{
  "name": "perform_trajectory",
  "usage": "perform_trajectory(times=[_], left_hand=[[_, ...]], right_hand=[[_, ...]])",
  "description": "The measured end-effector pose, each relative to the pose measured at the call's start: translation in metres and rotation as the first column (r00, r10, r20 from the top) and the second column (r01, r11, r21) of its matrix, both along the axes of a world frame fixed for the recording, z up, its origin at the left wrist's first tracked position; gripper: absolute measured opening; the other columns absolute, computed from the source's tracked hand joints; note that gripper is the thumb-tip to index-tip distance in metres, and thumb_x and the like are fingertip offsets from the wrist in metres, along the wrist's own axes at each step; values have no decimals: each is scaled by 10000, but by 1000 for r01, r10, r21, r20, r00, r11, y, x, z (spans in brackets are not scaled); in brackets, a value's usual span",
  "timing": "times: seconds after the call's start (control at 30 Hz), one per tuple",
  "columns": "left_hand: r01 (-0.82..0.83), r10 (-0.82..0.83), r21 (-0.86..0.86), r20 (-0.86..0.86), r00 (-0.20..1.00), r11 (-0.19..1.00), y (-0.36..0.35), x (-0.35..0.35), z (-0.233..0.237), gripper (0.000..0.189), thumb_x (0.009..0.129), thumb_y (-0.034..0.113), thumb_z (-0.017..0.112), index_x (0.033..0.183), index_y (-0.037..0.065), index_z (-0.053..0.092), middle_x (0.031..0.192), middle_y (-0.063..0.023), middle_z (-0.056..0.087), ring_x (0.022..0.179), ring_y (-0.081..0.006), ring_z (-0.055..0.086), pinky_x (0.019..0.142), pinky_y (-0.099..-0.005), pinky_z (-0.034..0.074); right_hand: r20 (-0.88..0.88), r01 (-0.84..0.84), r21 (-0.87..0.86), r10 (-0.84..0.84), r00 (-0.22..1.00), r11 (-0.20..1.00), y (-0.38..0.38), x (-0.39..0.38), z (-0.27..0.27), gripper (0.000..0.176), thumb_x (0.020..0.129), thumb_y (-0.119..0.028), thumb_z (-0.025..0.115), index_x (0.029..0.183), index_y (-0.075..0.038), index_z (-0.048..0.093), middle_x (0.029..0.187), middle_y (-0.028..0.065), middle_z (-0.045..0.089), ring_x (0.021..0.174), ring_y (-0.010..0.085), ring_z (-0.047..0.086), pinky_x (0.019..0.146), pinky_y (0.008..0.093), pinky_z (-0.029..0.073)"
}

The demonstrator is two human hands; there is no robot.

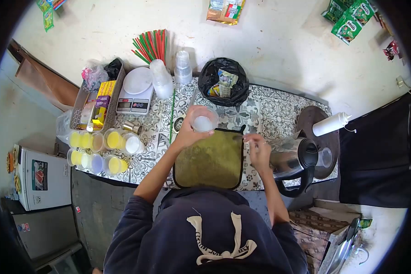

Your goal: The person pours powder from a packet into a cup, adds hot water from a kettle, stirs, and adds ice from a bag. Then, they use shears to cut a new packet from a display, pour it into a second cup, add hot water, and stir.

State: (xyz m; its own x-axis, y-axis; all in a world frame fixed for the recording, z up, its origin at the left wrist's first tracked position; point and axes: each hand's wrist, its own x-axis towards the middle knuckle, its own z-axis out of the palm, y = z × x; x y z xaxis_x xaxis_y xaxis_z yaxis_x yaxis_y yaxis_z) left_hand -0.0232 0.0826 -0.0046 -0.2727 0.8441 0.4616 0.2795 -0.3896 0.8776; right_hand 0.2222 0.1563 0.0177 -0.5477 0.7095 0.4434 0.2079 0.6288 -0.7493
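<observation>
My left hand is wrapped round a clear plastic cup with something white in the bottom. The cup is held over the back left edge of an olive-green cloth mat with black trim. Beyond the mat's right edge, my right hand is raised with thumb and fingertips pinched together. A small dark streak shows by those fingertips, too blurred to name. Just right of that hand stands a steel electric kettle with a black lid and handle.
Cups of yellow, white and purple powder stand at left, near a small metal measuring cup. Behind are a basket, a kitchen scale, stacked cups, straws and a bag-lined bin. A white squeeze bottle lies at right.
</observation>
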Motion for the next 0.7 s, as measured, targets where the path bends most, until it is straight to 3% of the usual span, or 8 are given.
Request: perform_trajectory(times=[0.1,0.2,0.23,0.33,0.4,0.5,0.63,0.7], left_hand=[[52,-52,-3,18,998,999,6,4,8,682,611,171,794,1168,28,427,1067,-79,528,1010,-179,508,920,-318,365],[79,-78,-22,48,996,997,10,9,5,686,580,130,812,1151,27,447,1066,-70,539,1008,-162,517,884,-298,398],[146,-133,-75,150,980,986,9,12,6,682,573,117,813,1146,26,454,1069,-69,542,1022,-160,514,891,-296,398],[241,-200,-119,283,938,963,12,18,16,675,567,105,813,1139,24,465,1073,-69,548,1033,-157,514,901,-293,400],[270,-225,-116,306,925,956,14,18,26,671,567,105,813,1137,23,470,1075,-70,550,1032,-156,517,904,-292,403],[334,-273,-118,362,891,935,17,12,44,674,567,108,812,1141,23,470,1062,-69,558,1019,-154,525,903,-298,410],[385,-316,-237,282,906,892,22,3,56,658,571,86,803,1137,35,473,1046,-60,558,1000,-145,520,897,-291,405],[358,-305,-253,228,925,899,25,2,56,643,573,77,799,1128,40,477,1040,-57,556,992,-142,517,895,-289,402]], right_hand=[[-174,37,141,-12,985,989,5,-19,58,93,835,25,514,886,8,590,838,117,636,782,194,623,689,287,467],[-320,-4,71,27,947,997,2,-33,89,100,837,6,527,878,15,617,840,101,638,720,172,622,662,279,471],[-319,-2,71,25,947,998,0,-38,102,100,837,6,527,878,15,617,840,101,638,720,172,622,662,279,471],[-124,-190,99,201,972,977,1,-57,122,84,824,-37,569,875,-6,629,822,86,640,668,176,619,627,273,475],[19,-414,148,416,909,898,8,-72,121,91,805,-67,603,871,-25,650,791,76,654,670,188,626,606,273,477],[152,-552,196,531,834,810,19,-85,118,114,786,-98,621,881,-38,644,827,82,654,690,217,636,587,292,485],[242,-599,255,550,800,759,25,-99,116,117,800,-107,601,891,-41,632,823,82,648,673,227,630,586,301,488],[233,-512,255,461,856,820,26,-104,115,113,819,-108,577,893,-36,622,815,96,637,671,233,624,591,297,490]])
